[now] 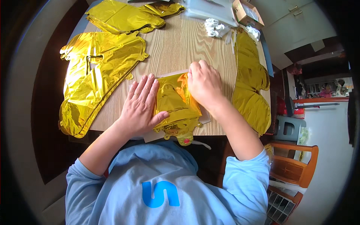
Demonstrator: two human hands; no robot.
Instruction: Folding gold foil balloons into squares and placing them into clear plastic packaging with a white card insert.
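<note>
A folded gold foil balloon lies in front of me at the table's near edge, over a pale flat sheet whose borders show around it. Its tabbed lower end, with a small red mark, hangs past the edge. My left hand rests flat along the foil's left side, fingers stretched and thumb spread across it. At the upper right corner, my right hand is closed, its curled fingers gripping the foil's edge. Creased foil with orange reflections shows beside those fingers; the fingertips are partly hidden.
Flat stacks of gold foil balloons lie at the left, far left and right of the wooden table. Crumpled white pieces, clear plastic bags and a cardboard box are at the back. A wooden chair stands right.
</note>
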